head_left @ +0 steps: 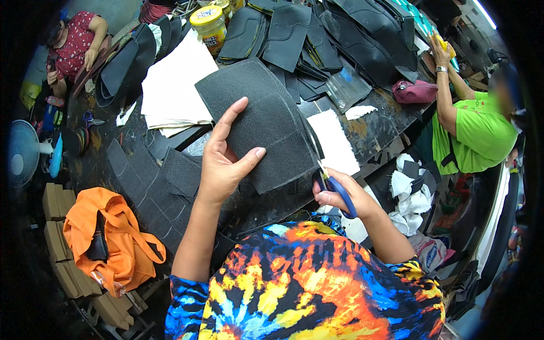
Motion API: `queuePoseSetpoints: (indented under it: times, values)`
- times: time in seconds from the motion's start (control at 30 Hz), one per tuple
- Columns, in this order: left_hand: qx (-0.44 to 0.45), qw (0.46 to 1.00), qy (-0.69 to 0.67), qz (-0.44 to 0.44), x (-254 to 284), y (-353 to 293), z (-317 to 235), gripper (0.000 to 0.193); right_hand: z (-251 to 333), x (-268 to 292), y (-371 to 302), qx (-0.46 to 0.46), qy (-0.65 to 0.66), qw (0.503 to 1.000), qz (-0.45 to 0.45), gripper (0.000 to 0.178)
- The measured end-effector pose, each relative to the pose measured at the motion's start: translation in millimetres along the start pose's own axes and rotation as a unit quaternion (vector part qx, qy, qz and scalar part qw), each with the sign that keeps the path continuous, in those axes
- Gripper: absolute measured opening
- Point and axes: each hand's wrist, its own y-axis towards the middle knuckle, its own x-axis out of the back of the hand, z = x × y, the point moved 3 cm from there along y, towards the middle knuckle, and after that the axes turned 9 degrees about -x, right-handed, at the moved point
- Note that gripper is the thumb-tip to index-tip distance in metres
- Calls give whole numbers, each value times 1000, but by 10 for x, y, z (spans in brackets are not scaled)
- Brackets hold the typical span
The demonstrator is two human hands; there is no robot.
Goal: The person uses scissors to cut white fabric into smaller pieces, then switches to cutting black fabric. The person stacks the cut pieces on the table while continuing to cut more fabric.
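Left hand (222, 164) is pinching a dark mesh fabric piece (260, 122), thumb on top, fingers behind, holding it up over the worktable (374, 122). Right hand (340, 195) is gripping blue-handled scissors (334, 187), fingers closed through the loops, blades meeting the piece's right edge (blade gap too small to tell). White paper sheets (173, 85) are lying just beyond.

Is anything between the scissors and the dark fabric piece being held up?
Nothing visible. The left hand holds the dark fabric piece, and the blue-handled scissors in the right hand already meet its right edge.
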Motion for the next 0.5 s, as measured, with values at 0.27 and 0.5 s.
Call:
queuePoseSetpoints:
  times: [0.27,0.5]
  values:
    - [20,1000,-15,9,-19,-43,4,79,-27,-46,-24,-36,26,999,-5,26]
    - [9,999,5,43,-147,-106,12,79,-8,-21,21,-16,17,999,-46,26]
